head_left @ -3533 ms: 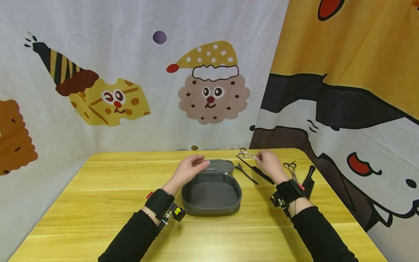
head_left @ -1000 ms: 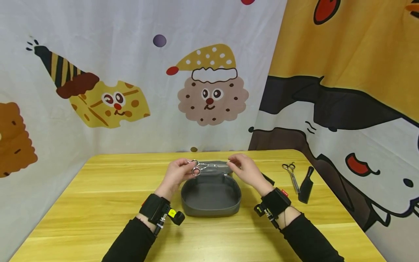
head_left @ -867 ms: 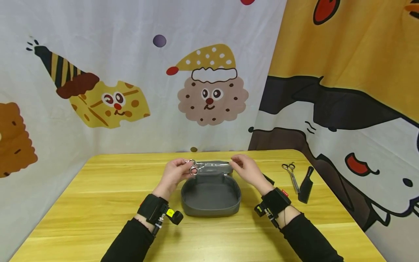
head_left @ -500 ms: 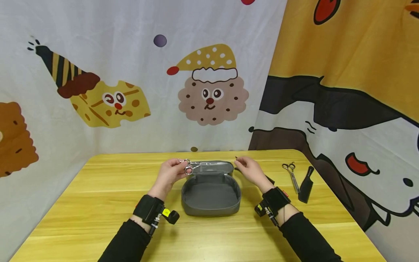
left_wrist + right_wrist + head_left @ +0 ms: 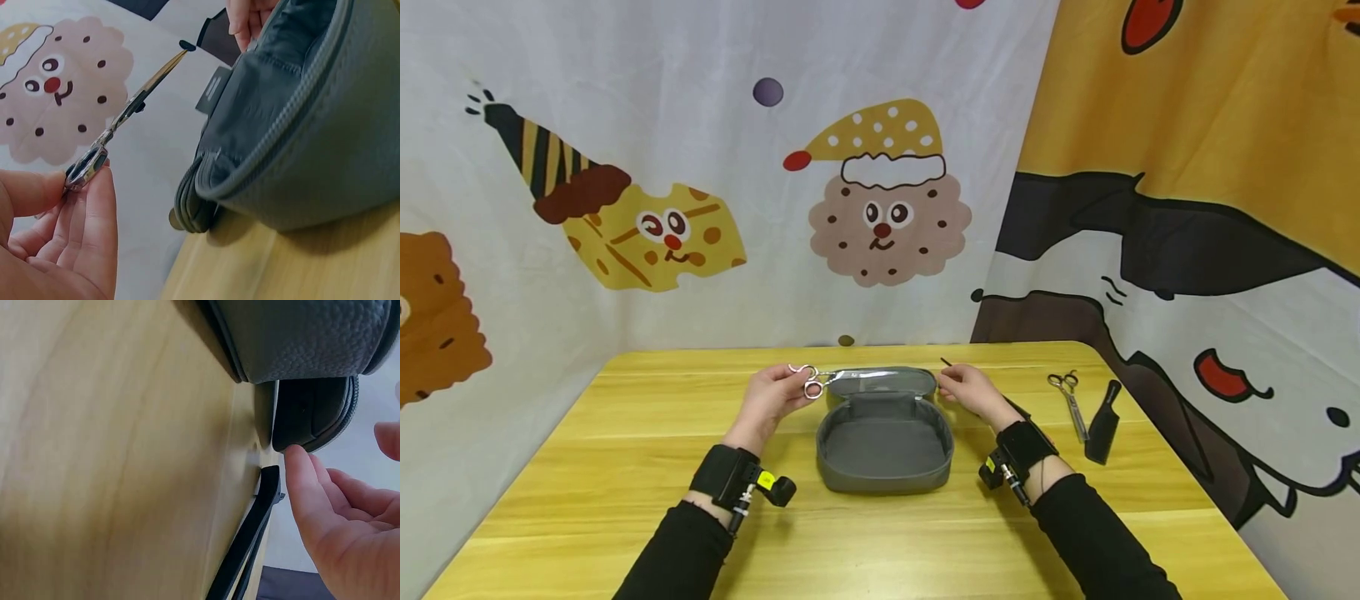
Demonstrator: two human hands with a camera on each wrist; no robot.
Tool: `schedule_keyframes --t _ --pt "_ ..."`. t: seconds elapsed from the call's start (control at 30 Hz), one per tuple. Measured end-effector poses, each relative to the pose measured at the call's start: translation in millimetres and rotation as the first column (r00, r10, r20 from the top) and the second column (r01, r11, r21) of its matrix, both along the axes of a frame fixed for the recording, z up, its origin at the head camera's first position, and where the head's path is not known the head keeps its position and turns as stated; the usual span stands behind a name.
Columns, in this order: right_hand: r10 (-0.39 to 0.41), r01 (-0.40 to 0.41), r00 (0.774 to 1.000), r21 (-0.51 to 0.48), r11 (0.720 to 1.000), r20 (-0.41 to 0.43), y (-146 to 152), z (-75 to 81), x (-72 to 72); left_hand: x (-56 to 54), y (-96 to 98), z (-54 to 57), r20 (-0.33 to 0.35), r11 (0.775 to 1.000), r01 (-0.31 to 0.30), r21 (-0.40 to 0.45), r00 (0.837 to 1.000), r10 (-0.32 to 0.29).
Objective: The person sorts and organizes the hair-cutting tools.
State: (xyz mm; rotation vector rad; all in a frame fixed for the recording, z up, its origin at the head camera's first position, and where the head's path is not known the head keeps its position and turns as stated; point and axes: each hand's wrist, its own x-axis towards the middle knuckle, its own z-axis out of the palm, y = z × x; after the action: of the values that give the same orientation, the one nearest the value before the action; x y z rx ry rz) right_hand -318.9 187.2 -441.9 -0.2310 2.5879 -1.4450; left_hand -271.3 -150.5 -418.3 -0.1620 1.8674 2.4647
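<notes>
My left hand [image 5: 767,402] pinches a pair of silver scissors [image 5: 813,387] by the finger rings, between thumb and fingers. In the left wrist view the scissors' blades [image 5: 162,70] point away from the hand, beside the case. A dark grey zip case [image 5: 883,482] stands unzipped on the table, with its lid [image 5: 883,382] folded back behind it. At the lid's right end is my right hand [image 5: 973,392], holding nothing, fingers extended; in the right wrist view a fingertip meets the lid's edge. A black hair clip [image 5: 250,534] lies just below that hand.
A dark comb [image 5: 1018,410] lies partly hidden under the right forearm, its thin tip showing beyond the hand. Farther right lie a second pair of scissors [image 5: 1072,408] and a black handled comb [image 5: 1102,427]. A printed curtain [image 5: 700,125] hangs behind the wooden table [image 5: 647,433].
Earlier the right hand held the silver scissors at the right; the left hand now has them. Over the last second the left hand drew them leftward, while the right hand shifted slightly right.
</notes>
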Motion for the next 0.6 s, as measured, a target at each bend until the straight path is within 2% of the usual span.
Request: schedule_keyframes --t 0.37,0.6 --pt "-0.004 0.006 0.999 -0.032 0.999 0.048 3 -4.3 -5.4 -2.3 -11.6 -5.8 0.039 0.999 -0.009 -0.032 0.999 0.010" --pt "-0.013 0.013 0.999 -0.022 1.000 0.042 0 -4.4 -5.4 -2.5 -13.7 -7.5 0.056 0.999 -0.013 -0.037 0.998 0.015"
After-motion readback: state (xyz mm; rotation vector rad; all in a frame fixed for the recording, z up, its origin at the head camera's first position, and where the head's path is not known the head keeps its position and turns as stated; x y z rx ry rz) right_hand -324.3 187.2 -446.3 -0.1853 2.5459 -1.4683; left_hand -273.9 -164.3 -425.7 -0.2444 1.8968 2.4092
